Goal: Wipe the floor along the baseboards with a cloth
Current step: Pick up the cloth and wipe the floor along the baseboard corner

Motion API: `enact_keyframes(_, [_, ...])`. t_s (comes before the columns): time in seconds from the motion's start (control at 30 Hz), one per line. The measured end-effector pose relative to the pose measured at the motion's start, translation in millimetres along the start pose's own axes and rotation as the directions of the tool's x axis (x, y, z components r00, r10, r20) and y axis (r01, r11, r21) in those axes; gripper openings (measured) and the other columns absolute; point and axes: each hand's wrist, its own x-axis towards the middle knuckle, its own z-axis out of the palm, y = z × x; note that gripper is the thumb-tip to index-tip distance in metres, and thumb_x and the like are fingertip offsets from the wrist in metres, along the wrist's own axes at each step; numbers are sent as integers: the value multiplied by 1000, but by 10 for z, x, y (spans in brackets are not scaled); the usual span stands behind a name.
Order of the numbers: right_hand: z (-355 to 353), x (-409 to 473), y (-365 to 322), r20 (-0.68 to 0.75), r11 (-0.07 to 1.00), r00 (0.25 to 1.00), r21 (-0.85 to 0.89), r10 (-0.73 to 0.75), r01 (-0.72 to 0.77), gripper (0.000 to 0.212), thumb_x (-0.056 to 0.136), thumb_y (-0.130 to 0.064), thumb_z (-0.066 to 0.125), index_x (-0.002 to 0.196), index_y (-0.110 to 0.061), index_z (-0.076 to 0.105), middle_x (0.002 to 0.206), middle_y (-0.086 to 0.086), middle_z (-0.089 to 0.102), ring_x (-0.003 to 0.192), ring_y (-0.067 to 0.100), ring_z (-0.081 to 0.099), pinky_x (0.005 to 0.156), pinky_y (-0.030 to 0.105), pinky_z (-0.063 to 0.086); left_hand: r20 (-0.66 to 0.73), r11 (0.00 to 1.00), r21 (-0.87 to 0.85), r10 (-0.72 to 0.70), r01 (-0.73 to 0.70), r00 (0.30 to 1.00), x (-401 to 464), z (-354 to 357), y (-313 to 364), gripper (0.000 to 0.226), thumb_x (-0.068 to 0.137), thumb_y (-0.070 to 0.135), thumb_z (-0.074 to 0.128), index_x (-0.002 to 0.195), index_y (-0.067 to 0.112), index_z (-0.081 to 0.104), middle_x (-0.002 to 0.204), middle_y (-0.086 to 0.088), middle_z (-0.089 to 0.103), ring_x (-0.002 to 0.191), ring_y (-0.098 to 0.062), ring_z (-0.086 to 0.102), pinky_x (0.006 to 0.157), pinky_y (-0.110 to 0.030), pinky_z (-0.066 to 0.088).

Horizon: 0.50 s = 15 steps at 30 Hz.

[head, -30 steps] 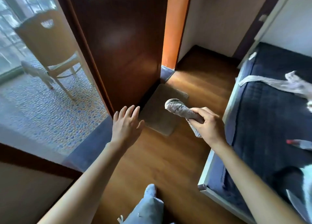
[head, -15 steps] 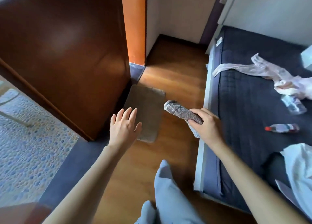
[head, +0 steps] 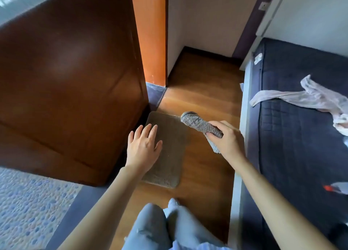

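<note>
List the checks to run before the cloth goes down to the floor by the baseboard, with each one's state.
1. Cloth held: ok, the right hand grips it, rolled.
2. Cloth on the wood floor: not ok, it is held above it.
3. Left hand free: ok, fingers straight, holding nothing.
4. Strip along the door bare: not ok, the mat lies against it.
5. Dark baseboard at the far wall reachable: cannot tell.
6. Cloth damp: cannot tell.
</note>
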Motion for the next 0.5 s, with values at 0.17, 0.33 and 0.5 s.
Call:
enact_keyframes(0.17, [221,686,121,6,999,1000,35,6,-6,31,75,-18,78,105,-24,72,97,-9,67,82,18,64,63,40,54,-10,999,-29,-19,19,1000,685,-59,-59,55,96,41,51,145,15,44,148,-9,45,139,-34,36,112,-54,30])
enact_keyframes(0.33, [444,1397,238,-14,999,999,26,32,-31,31,75,-18,79,105,-23,71,96,-7,67,81,19,64,62,41,54,-15,999,-41,32,-33,999,1594,-29,-153,54,97,43,44,141,14,48,144,-10,49,136,-34,40,110,-55,33])
enact_keyframes(0.5, [633,2143,355,-59,995,993,1,100,-100,31,77,-21,78,107,-23,71,98,-7,67,82,19,65,61,42,55,2,990,-45,132,-132,991,2623,-10,-320,58,92,44,42,137,10,51,137,-12,55,128,-36,47,105,-56,38])
